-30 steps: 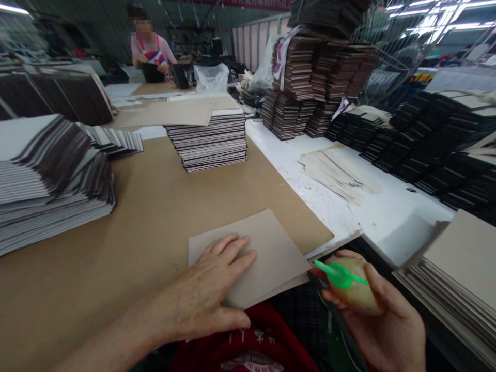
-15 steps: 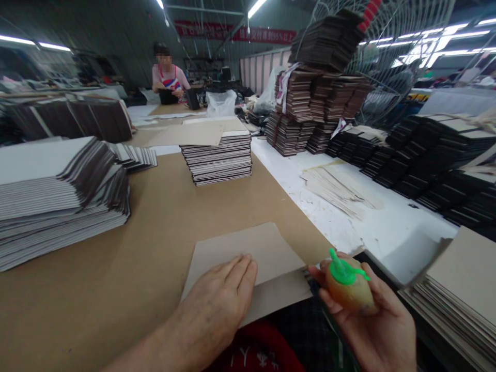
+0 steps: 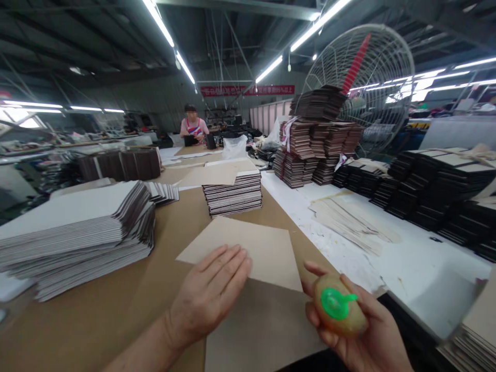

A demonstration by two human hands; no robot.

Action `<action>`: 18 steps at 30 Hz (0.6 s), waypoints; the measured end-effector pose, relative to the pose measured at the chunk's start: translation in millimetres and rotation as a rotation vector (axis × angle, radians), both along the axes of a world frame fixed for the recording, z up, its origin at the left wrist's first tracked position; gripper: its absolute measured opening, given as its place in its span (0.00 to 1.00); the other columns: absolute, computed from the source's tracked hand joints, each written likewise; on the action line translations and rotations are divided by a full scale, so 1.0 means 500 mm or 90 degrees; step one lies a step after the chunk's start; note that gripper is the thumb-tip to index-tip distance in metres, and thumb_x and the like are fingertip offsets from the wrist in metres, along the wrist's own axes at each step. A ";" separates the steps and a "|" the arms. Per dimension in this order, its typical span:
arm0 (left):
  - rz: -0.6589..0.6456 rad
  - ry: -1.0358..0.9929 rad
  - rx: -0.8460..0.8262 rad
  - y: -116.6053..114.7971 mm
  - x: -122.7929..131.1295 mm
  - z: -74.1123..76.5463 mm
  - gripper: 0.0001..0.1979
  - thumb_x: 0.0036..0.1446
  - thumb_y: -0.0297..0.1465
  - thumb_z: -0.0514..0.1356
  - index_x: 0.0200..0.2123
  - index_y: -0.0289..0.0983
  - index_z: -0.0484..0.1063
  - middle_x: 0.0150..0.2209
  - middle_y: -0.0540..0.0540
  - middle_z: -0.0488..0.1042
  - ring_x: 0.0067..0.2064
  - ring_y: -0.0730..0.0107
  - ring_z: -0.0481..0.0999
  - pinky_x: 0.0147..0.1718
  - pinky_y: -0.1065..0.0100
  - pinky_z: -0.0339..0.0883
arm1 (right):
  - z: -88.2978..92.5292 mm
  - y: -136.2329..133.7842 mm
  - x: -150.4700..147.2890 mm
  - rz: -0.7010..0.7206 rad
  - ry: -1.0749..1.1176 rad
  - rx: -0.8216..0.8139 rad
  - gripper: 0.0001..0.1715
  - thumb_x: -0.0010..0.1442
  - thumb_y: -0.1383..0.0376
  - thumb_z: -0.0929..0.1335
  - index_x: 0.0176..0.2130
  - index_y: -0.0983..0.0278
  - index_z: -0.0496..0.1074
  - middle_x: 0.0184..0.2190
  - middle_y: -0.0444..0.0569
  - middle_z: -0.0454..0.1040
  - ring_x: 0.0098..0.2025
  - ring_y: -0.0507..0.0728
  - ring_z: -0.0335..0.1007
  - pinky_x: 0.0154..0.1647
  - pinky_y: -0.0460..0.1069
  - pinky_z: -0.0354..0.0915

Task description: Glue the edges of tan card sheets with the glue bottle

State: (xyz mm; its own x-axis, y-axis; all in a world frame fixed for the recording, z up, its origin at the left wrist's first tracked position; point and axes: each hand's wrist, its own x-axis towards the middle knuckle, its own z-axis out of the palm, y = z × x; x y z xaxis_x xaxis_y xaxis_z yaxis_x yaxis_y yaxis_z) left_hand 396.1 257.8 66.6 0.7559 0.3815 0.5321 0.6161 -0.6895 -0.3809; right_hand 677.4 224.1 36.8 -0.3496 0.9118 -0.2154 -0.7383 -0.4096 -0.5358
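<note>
Grey-beige cards, 2 pcs, upper card [image 3: 267, 250] partly over lower card [image 3: 263, 330], both at the near side of the brown worktop [image 3: 93, 330]; 2 hands at work: L hand [image 3: 215, 294] is palm down on the upper card, 4 fingers straight & close together, resting flat w/o a grip; R hand [image 3: 374, 336] is curled round 1 squeeze bottle [image 3: 346, 323] w/ 1 green cap [image 3: 335, 305], just beside the upper card's R corner; can't tell if a fingertip touches it.

Beyond the cards, 1 board stack [image 3: 236, 199], approx. mid worktop, w/ 1 loose sheet [image 3: 215, 174] jutting L off its top; 1 big white-topped pile [image 3: 77, 222] to the L; on the R, several off-white strips [image 3: 344, 222], overlapping, no. unclear; behind them, tall brown bundles [image 3: 310, 150], many; 1 lg. wire fan [image 3: 391, 103]; 1 co-worker [image 3: 194, 128] in bkgd.
</note>
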 end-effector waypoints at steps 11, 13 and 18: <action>0.079 -0.502 -0.072 0.022 0.021 -0.121 0.16 0.58 0.18 0.54 0.47 0.38 0.69 0.53 0.38 0.69 0.57 0.53 0.66 0.56 0.48 0.59 | 0.012 0.067 0.027 0.043 -0.251 0.102 0.33 0.52 0.58 0.71 0.56 0.65 0.71 0.35 0.52 0.75 0.34 0.57 0.69 0.33 0.49 0.64; 0.141 -0.686 -0.215 0.025 0.023 -0.130 0.08 0.58 0.23 0.57 0.41 0.39 0.68 0.47 0.40 0.69 0.50 0.55 0.70 0.50 0.54 0.65 | 0.023 0.079 0.034 0.044 -0.294 0.149 0.35 0.51 0.58 0.72 0.57 0.64 0.70 0.33 0.50 0.75 0.34 0.57 0.69 0.34 0.49 0.63; -0.022 -0.936 -0.885 0.033 0.048 -0.114 0.10 0.60 0.35 0.60 0.44 0.38 0.68 0.41 0.44 0.73 0.39 0.65 0.75 0.34 0.67 0.68 | 0.028 0.103 0.029 0.082 -0.343 0.233 0.39 0.48 0.57 0.73 0.58 0.64 0.67 0.32 0.49 0.75 0.34 0.58 0.69 0.35 0.50 0.60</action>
